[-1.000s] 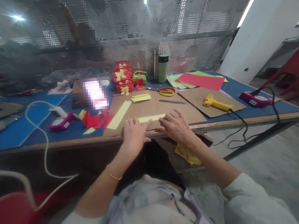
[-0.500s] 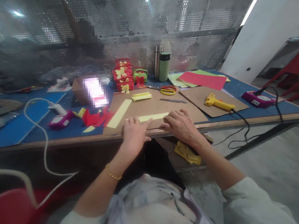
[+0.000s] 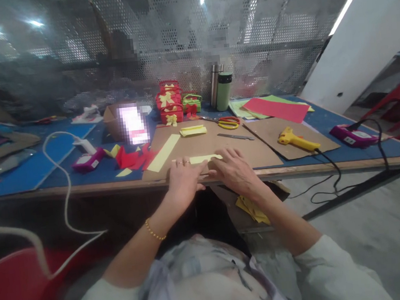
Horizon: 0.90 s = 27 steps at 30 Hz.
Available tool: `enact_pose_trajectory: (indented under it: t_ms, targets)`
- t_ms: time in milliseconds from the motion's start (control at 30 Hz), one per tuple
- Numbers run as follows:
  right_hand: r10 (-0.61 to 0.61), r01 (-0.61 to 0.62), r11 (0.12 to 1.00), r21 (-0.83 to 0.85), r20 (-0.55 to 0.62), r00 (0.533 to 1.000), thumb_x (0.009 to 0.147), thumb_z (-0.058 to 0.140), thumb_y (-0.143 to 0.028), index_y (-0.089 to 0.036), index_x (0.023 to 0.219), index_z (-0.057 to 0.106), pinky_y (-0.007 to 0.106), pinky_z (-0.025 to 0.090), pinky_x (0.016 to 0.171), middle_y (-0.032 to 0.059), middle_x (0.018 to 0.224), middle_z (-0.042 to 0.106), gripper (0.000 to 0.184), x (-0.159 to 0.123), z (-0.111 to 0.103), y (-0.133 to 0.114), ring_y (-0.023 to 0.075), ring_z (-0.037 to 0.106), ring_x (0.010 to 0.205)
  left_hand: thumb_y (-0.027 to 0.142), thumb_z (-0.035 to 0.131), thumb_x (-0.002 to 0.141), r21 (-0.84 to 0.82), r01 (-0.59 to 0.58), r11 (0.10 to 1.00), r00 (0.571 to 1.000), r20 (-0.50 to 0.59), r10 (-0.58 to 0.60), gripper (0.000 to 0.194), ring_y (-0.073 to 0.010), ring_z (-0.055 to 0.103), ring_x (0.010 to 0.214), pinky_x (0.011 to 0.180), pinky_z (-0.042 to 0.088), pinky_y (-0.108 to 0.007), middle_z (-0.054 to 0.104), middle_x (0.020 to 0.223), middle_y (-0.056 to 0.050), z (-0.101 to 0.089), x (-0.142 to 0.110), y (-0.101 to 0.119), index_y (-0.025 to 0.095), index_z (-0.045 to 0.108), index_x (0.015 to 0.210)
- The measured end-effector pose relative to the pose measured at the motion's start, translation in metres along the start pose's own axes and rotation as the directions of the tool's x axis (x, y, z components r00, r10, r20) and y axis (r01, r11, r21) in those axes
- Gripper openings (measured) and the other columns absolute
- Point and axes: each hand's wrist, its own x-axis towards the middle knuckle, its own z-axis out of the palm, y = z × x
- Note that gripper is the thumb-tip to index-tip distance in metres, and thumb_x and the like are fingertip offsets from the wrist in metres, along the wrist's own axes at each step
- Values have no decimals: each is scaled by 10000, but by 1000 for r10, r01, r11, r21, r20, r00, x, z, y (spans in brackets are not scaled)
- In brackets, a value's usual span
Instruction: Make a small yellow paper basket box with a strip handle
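Observation:
A pale yellow paper strip (image 3: 201,159) lies crosswise near the table's front edge, under both hands. My left hand (image 3: 184,179) rests on its left end, fingers laid out flat and thumb spread away. At the other end, my right hand (image 3: 234,172) has its bent fingers on the strip, covering that tip. Beneath is a brown cardboard sheet (image 3: 202,144). Farther back on it lie a folded yellow paper piece (image 3: 193,131), a longer pale yellow strip (image 3: 165,152) and a flat grey metal blade (image 3: 236,137).
Scissors (image 3: 228,122) lie behind the blade. A yellow glue gun (image 3: 298,139) rests on cardboard at right. Red paper scraps (image 3: 132,159) and a lit phone (image 3: 134,123) are at left. Small red boxes with bows (image 3: 170,101) and a green bottle (image 3: 223,92) stand at the back.
My right hand has slid left along the strip, closer to my left hand, so less of the strip shows. My left hand stays in place on it. The view has shifted slightly.

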Motion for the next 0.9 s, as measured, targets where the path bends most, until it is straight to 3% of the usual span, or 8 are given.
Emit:
enact_pose_trajectory:
  t_ms: [100, 267, 500, 667, 900]
  targets:
    - [-40, 35, 995, 95, 60, 997, 1069, 525, -413, -166, 1055, 697, 380, 382, 876, 131, 1016, 674, 301, 2, 10, -6, 273, 526, 952, 534, 836, 819, -3, 12, 1000, 1000, -1, -12, 831, -378, 574, 1159, 951, 402, -439, 641, 1322, -220, 3, -3, 2, 355, 520, 1567]
    - [1, -9, 990, 143, 54, 999, 1051, 553, -459, -176, 1042, 682, 391, 390, 872, 134, 1031, 663, 310, -1, 16, -5, 283, 526, 953, 493, 836, 834, -64, 63, 996, 995, -71, -68, 811, -405, 566, 1226, 973, 428, -459, 633, 1343, -248, 7, -15, 2, 227, 550, 1545]
    - [33, -43, 991, 127, 76, 997, 1062, 538, -432, -181, 1015, 678, 374, 375, 861, 133, 1037, 647, 291, -1, 14, -8, 275, 525, 962, 492, 857, 812, -30, 101, 994, 990, -93, -103, 750, -393, 611, 1207, 1055, 413, -496, 681, 1264, -229, 5, -17, 0, 168, 619, 1446]
    - [41, -49, 993, 109, 68, 997, 1042, 582, -423, -168, 1046, 679, 380, 375, 878, 140, 1057, 645, 272, -1, 16, -10, 281, 524, 981, 506, 840, 825, -27, 90, 996, 982, -165, -93, 790, -402, 619, 1205, 1101, 396, -531, 685, 1255, -243, 16, -22, -5, 126, 592, 1472]
    - [31, -38, 992, 118, 55, 998, 1053, 545, -463, -188, 1066, 668, 378, 357, 855, 130, 1047, 641, 301, -3, 17, -8, 283, 498, 962, 470, 782, 885, -74, 114, 991, 966, -224, -128, 703, -410, 638, 1164, 1113, 391, -570, 682, 1253, -279, 27, -33, -15, 19, 607, 1394]
